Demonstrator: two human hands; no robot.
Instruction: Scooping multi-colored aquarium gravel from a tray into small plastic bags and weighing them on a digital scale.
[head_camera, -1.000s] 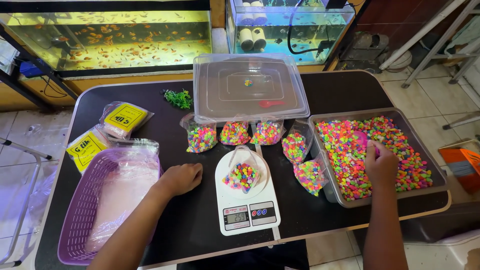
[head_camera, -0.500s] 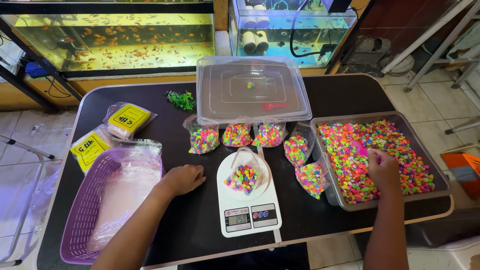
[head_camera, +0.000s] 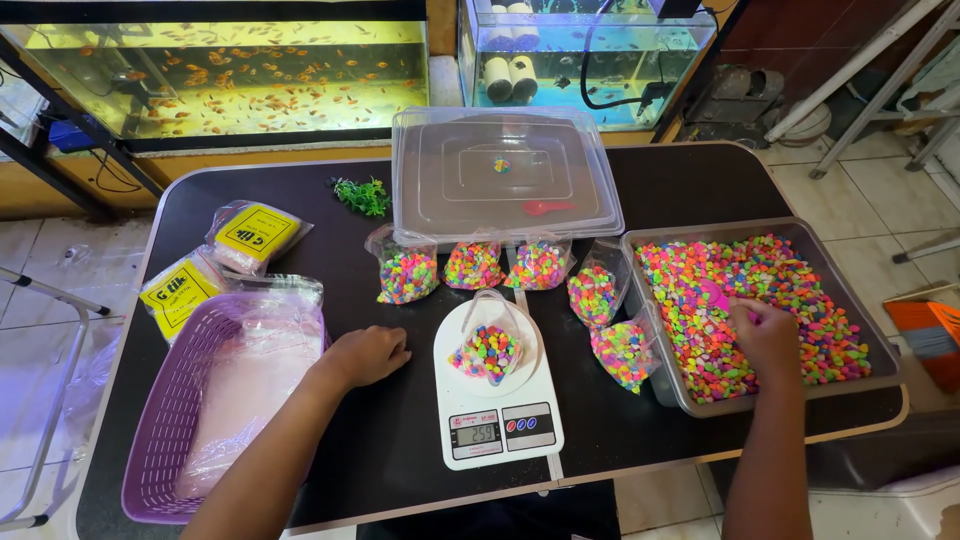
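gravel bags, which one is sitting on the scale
The open bag of coloured gravel on the white scale; the five other filled bags lie on the black table.

neon multicolour gravel (head_camera: 750, 310), purple basket (head_camera: 170, 420), white scale (head_camera: 495, 425), black table (head_camera: 690, 185), pink scoop (head_camera: 716, 296)

scoop (head_camera: 716, 296): mostly hidden under right hand (head_camera: 768, 336), only pink tip shows
basket (head_camera: 180, 400): bottom corner behind left forearm
orange bin (head_camera: 930, 340): cut off at right edge
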